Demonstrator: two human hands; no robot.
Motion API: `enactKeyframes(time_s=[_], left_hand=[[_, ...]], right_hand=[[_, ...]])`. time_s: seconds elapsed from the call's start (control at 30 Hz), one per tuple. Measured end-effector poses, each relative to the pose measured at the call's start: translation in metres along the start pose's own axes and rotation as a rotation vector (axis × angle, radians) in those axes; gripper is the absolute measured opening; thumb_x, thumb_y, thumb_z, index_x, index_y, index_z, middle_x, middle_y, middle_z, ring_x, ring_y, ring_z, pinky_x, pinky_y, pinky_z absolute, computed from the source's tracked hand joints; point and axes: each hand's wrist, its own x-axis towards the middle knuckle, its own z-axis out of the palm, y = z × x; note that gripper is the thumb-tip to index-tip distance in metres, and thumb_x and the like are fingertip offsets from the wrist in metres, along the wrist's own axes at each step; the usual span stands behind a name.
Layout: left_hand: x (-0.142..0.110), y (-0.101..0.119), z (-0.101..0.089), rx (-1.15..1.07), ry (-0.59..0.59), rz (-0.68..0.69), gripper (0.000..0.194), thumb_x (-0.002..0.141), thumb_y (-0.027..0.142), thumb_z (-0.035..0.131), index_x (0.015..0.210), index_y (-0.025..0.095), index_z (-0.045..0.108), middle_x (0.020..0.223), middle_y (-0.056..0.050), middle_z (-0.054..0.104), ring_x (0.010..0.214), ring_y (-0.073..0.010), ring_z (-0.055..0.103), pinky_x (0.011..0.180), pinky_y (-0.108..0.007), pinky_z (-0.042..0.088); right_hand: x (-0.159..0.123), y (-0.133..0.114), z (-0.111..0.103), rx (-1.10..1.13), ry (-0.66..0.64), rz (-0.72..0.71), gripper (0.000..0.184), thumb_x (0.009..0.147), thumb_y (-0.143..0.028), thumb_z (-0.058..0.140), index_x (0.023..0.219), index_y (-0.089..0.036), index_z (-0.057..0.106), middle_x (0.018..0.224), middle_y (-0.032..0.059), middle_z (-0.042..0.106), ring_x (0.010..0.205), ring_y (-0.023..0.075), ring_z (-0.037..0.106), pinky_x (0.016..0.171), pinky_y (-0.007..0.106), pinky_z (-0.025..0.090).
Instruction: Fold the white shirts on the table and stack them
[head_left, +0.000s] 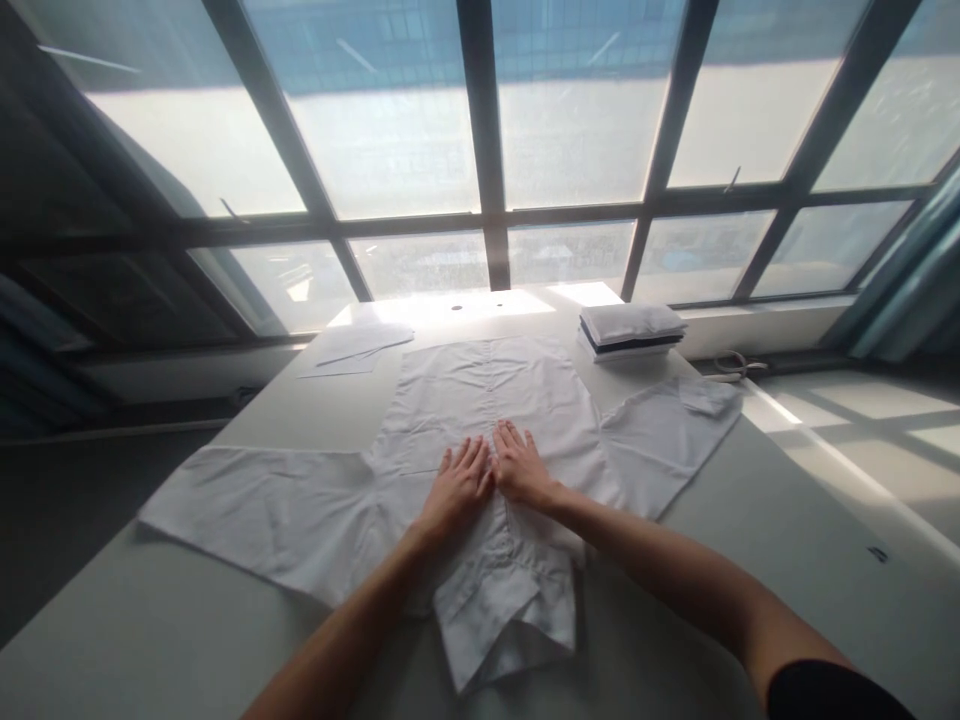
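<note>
A white long-sleeved shirt lies spread front up across the table, its hem toward the window and its collar toward me. One sleeve reaches out to the left, the other sleeve to the right. My left hand rests flat on the shirt just left of the middle button strip, fingers stretched out. Right beside it, my right hand presses flat on the strip, its fingers extended. The two hands touch or nearly touch at the thumbs. Small wrinkles run through the cloth around them.
A stack of folded cloth, white with a dark layer, sits at the table's back right. Thin white sheets lie at the back left. The white table has a small dark mark at right. Large windows stand behind it.
</note>
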Motion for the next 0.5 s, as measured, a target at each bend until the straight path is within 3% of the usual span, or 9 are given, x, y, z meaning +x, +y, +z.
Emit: enactKeyframes(time_s=[0.23,0.5], left_hand=[[-0.004,0.000,-0.002,-0.004,-0.013,-0.020,0.055,0.108,0.036,0.031,0.160,0.017,0.038,0.166,-0.010,0.034,0.156,-0.0281,0.026,0.125,-0.054,0.025],[-0.007,-0.006,-0.003,-0.036,-0.020,-0.035,0.056,0.108,0.041,0.035,0.160,0.019,0.038,0.167,-0.008,0.034,0.156,-0.0280,0.026,0.126,-0.053,0.023]], right_hand=[[-0.005,0.009,0.008,-0.026,0.016,0.030,0.067,0.104,-0.040,0.034,0.160,-0.004,0.034,0.168,0.0169,0.028,0.157,0.0263,0.020,0.127,0.046,0.012],[-0.011,0.106,-0.011,-0.210,0.113,0.284,0.065,0.103,-0.038,0.031,0.159,-0.005,0.037,0.167,0.0166,0.031,0.155,0.0272,0.025,0.125,0.046,0.017]])
